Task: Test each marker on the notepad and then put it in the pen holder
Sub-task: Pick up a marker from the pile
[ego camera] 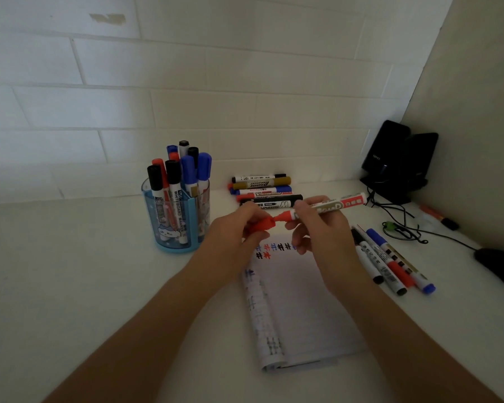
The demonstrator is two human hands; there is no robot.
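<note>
One white table [70,271], smooth, open room at left. One notepad [300,301], lined paper, pages folded back, red, blue and black hash marks at top. One pen holder [176,246], translucent blue cylinder, capped markers upright, left of the notepad. Right hand [317,228] grips red marker [329,207], white barrel, above the notepad's top edge. Left hand [230,228] pinches red cap [261,225] at the marker's tip.

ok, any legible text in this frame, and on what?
"WHITEBOARD MARKER": white black-capped marker in the translucent blue plastic pen holder.
"PERMANENT MARKER", upside down: gold marker lying near the wall.
"OARD", partial: red-tipped white marker in the right hand.
Blurred: small logo on black speaker, other marker barrels.
</note>
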